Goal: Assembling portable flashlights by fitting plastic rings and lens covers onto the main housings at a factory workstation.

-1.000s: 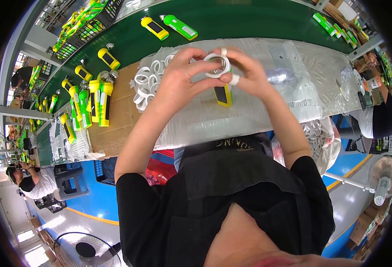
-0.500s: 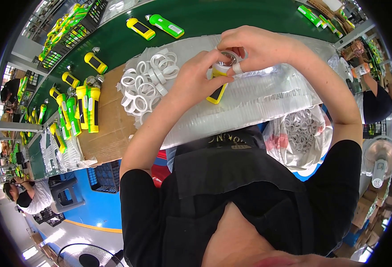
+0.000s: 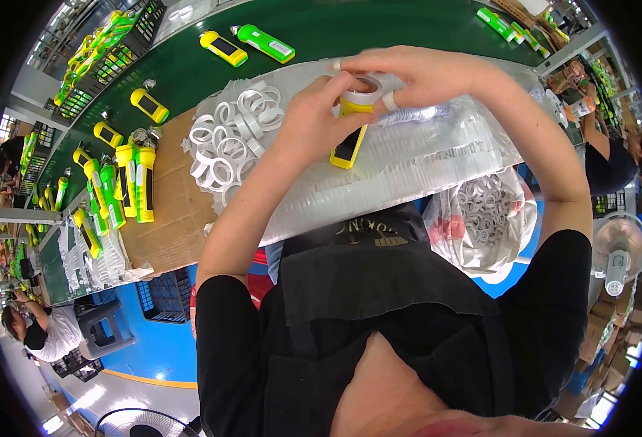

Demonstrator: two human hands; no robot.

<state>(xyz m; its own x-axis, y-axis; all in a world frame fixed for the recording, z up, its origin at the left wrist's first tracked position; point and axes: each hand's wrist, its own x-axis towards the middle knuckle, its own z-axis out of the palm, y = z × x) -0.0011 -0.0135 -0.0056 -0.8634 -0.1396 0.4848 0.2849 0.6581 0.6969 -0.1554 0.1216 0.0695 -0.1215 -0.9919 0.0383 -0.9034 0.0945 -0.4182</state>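
My left hand (image 3: 313, 120) is closed around a yellow flashlight (image 3: 345, 151) with a dark panel on its side. The flashlight stands tilted over the plastic-covered work surface, its wide head pointing up and away from me. A white ring (image 3: 365, 95) sits around that head. Over it my right hand (image 3: 415, 76) is curled, with its fingers and thumb at the ring; some fingertips are hidden. White bands wrap the thumb and one finger of this hand. Left of my hands lies a pile of loose white rings (image 3: 226, 138).
Several yellow and green flashlights (image 3: 144, 186) lie on cardboard (image 3: 175, 197) at the left. Two more, one yellow (image 3: 224, 49) and one green (image 3: 266, 44), rest on the green bench. Below the right edge hangs a bag of white rings (image 3: 485, 218). A black crate (image 3: 124, 54) holds further flashlights.
My right hand's index finger has straightened and reaches further left over the flashlight head. The whole view has shifted slightly; the left hand keeps its hold.
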